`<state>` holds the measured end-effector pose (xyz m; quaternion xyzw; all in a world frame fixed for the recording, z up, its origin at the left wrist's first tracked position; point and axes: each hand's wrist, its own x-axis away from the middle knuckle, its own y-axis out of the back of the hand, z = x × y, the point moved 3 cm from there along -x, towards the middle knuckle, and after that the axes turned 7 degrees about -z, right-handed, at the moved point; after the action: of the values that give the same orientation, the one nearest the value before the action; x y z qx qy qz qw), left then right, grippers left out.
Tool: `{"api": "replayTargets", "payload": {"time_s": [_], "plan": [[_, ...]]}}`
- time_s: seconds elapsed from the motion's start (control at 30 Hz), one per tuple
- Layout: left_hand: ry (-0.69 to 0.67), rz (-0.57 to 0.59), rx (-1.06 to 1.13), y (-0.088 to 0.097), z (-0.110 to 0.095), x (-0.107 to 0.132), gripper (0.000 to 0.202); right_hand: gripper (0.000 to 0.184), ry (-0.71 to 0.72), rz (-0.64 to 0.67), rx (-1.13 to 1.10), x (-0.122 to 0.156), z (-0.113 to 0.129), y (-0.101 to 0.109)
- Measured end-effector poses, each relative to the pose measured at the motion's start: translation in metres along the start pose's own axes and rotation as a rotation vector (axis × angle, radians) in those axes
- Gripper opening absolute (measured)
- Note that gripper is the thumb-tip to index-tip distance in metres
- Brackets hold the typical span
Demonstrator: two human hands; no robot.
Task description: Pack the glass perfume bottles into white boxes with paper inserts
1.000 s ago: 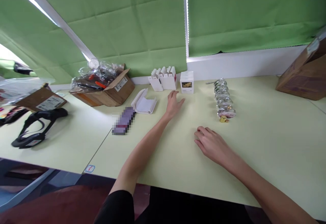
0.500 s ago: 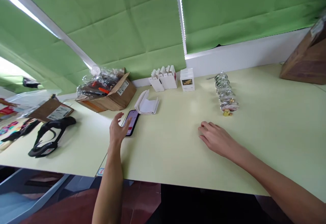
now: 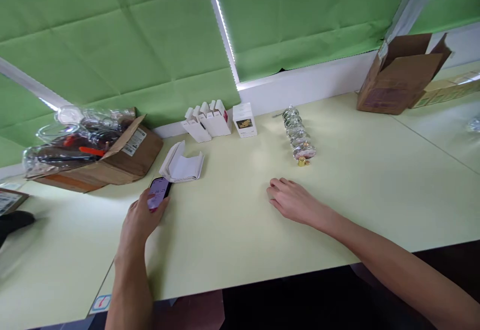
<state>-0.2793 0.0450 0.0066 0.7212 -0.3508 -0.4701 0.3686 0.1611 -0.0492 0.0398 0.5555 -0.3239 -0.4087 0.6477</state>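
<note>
My left hand is at the near end of a smartphone with a lit screen. Its thumb lies along the right edge and its fingers along the left, closed round the phone, which still rests on the table. Just beyond the phone is a folded white paper stack, touching or overlapping its top corner. My right hand rests on the tabletop with its fingers curled in and nothing visible in them. Beyond it a row of clear-wrapped shiny pieces runs back, with a small gold-coloured piece at its near end.
White narrow boxes and a white box with a picture stand near the wall. An opened carton of bagged items sits at left. Another open carton stands at the back right. A seam crosses the table at left.
My left hand has come down from above the phone and closed round its near end. The view has turned right, bringing more of the right-hand carton into sight. My right hand stays curled.
</note>
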Motion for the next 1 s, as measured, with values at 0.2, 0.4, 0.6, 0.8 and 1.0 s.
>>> {"api": "replayTargets", "payload": {"time_s": [0.2,0.4,0.6,0.8,1.0], "plan": [[-0.129,-0.121,0.094,0.015,-0.024,0.009,0.042,0.019,0.016,-0.046,0.015,0.003,-0.003,-0.006],[-0.241,-0.221,0.191,0.024,-0.049,0.020,0.035,0.021,0.045,-0.053,0.032,0.003,-0.004,-0.011],[-0.286,-0.198,0.285,0.024,-0.073,0.026,0.030,0.020,0.048,-0.050,0.039,0.003,-0.003,-0.009],[-0.345,0.070,0.472,0.003,-0.136,0.009,0.031,0.019,0.057,-0.073,0.045,0.004,-0.005,-0.012],[-0.309,0.367,0.487,-0.043,-0.216,-0.043,0.051,0.021,0.069,-0.079,0.040,0.004,-0.005,-0.012]]}}
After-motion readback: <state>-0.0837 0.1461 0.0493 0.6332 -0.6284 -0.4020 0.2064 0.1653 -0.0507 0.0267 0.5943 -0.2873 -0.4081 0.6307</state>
